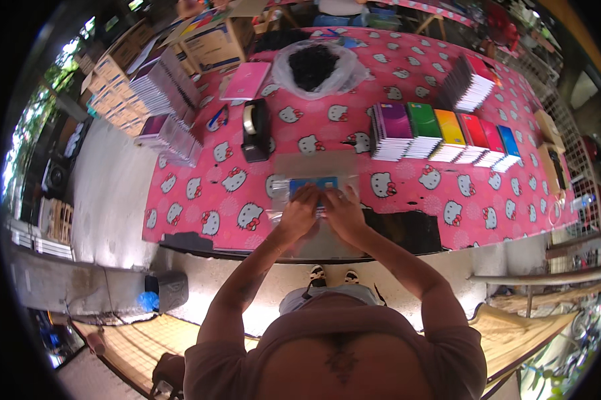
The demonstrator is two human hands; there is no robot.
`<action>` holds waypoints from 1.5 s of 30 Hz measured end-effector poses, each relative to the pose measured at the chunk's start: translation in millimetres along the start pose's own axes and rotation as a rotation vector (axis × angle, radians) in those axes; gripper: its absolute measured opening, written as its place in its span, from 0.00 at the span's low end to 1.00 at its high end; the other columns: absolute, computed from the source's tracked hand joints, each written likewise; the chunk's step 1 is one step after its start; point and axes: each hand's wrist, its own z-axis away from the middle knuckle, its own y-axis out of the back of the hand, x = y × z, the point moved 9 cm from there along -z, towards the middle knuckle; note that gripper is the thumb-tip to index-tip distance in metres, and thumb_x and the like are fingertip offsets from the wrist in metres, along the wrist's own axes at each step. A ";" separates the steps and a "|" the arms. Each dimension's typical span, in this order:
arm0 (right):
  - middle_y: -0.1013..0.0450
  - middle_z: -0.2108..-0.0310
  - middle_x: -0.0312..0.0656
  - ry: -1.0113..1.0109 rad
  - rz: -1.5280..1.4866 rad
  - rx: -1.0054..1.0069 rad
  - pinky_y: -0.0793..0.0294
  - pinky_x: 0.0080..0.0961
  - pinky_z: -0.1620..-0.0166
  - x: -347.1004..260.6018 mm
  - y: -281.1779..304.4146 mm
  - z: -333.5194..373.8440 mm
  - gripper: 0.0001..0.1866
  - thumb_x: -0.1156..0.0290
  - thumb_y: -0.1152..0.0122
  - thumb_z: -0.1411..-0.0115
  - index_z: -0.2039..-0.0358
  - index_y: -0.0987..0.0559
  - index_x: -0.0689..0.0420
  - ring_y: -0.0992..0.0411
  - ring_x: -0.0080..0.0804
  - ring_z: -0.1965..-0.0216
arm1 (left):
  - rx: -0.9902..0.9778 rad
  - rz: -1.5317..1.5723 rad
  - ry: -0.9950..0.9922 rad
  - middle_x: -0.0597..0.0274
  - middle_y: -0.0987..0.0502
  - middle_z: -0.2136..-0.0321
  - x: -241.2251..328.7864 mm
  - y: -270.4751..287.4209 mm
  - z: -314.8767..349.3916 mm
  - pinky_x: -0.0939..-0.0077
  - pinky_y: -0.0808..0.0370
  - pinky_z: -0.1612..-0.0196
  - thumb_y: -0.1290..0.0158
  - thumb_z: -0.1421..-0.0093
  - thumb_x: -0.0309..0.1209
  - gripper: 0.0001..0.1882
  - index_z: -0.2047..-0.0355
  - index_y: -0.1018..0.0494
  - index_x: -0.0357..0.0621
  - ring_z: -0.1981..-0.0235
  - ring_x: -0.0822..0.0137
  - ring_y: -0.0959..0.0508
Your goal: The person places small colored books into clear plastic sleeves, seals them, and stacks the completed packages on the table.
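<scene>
Tabletop: two hands, one notebook (blue).

The packet lies right of the tape dispenser.

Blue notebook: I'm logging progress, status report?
Left hand and right hand at near edge of blue notebook. Clear plastic at its left. Black tape dispenser ahead-left, not in the way.

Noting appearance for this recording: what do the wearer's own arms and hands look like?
The left hand and right hand are ungloved. The short sleeves are dull mauve-brown, leaving the forearms bare. A dark marking shows on the left forearm; finer detail is too small to tell.
</scene>
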 end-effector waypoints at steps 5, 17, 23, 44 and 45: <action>0.29 0.53 0.39 0.046 0.040 -0.084 0.39 0.36 0.41 8.0 -9.3 7.2 0.24 0.62 0.37 0.47 0.50 0.24 0.57 0.28 0.30 0.52 | 0.094 -0.362 0.173 0.44 0.28 0.44 -14.1 44.9 31.4 0.57 0.29 0.42 0.45 0.38 0.33 0.24 0.42 0.30 0.39 0.42 0.46 0.28; 0.29 0.54 0.39 0.006 -0.020 -0.151 0.37 0.33 0.44 1.3 -6.3 3.5 0.31 0.59 0.28 0.55 0.51 0.24 0.57 0.28 0.32 0.54 | 0.435 1.048 0.980 0.66 0.21 0.69 -286.8 53.5 -7.8 0.76 0.28 0.70 0.35 0.45 0.37 0.13 0.62 0.18 0.45 0.72 0.76 0.26; 0.30 0.57 0.38 0.076 -0.049 -0.084 0.36 0.33 0.46 -0.3 2.6 -0.4 0.29 0.60 0.28 0.55 0.53 0.23 0.58 0.27 0.32 0.56 | 0.664 1.159 1.061 0.66 0.21 0.78 -278.9 14.3 45.2 0.73 0.35 0.83 0.42 0.43 0.29 0.04 0.67 0.20 0.47 0.84 0.73 0.28; 0.32 0.65 0.40 0.152 -0.220 0.121 0.36 0.32 0.51 14.9 33.7 -13.4 0.25 0.46 0.35 0.47 0.60 0.18 0.54 0.28 0.35 0.65 | -0.314 -0.249 0.757 0.55 0.19 0.79 -57.3 -1.9 18.1 0.57 0.23 0.63 0.44 0.42 0.57 0.25 0.73 0.21 0.45 0.69 0.52 0.17; 0.31 0.63 0.41 0.142 -0.246 0.063 0.36 0.34 0.51 18.9 26.5 -15.7 0.25 0.45 0.36 0.45 0.59 0.18 0.53 0.27 0.37 0.63 | -0.376 -0.224 0.787 0.54 0.18 0.75 -54.6 -1.3 18.8 0.57 0.23 0.62 0.43 0.43 0.56 0.24 0.71 0.21 0.45 0.66 0.53 0.17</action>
